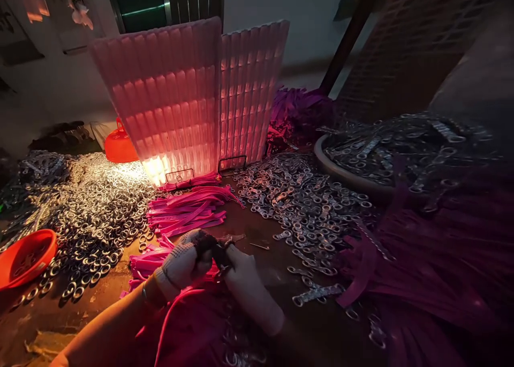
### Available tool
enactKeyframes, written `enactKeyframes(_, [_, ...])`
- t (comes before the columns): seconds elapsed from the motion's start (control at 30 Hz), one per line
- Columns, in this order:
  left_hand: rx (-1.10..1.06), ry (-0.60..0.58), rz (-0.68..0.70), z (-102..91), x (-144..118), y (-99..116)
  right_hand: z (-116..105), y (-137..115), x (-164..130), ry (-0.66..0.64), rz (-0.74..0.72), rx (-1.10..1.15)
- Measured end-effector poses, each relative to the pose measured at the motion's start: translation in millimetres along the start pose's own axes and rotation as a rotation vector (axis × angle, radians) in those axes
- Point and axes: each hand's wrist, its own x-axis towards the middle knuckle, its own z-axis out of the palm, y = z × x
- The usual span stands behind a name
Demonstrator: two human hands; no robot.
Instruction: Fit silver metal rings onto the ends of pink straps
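Head view: gloved left hand (pixel 185 264) and right hand (pixel 246 281) pinch small dark piece (pixel 217 251) between fingertips. Pink straps (pixel 188 211) piled just beyond grip; metal rings (pixel 96 211) heaped either side, most apparently unused.

1. The scene is dim overall, with a strong pink-red cast.
2. Light comes from behind the ribbed plastic panels (pixel 188 94), brightest at their lower left edge, where glare burns out detail.
3. The metal rings (pixel 96 206) at left catch bright glints.
4. The right side and near edge fall into deep shadow.
5. The top right corner is blurred and smeared.
6. Straight lines bend toward the edges.
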Motion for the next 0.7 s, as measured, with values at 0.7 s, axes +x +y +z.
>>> enactKeyframes(0.7, [0.471, 0.143, 0.15, -26.2, 131.2, 22.2, -6.9, 32.2, 18.3, 0.003, 0.141, 0.357])
